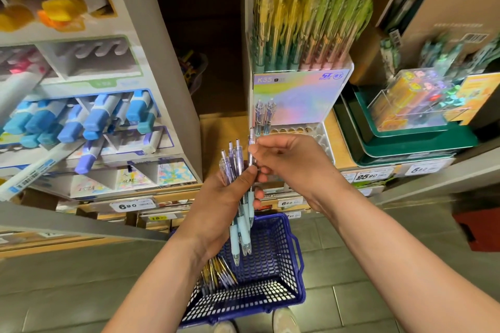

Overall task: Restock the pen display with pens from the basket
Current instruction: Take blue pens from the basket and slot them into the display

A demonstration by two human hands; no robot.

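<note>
My left hand (216,205) grips a bundle of light blue pens (238,224), tips pointing down over the blue basket (273,278). My right hand (286,165) pinches one pen (251,149) out of the top of that bundle. Just above my hands stands the pen display (300,97), an iridescent stand with a tray of holes at its front. Two blue pens (264,116) stand in the left holes; the other holes in that row look empty. Green, yellow and pink pens fill the display's upper tier (305,21). Several more pens (216,273) lie in the basket.
A grey rack of blue and purple markers (89,116) stands to the left. Green trays and a clear box of small items (411,100) sit to the right. Price tags (130,205) line the shelf edge. The basket rests on a tiled floor by my shoes (284,322).
</note>
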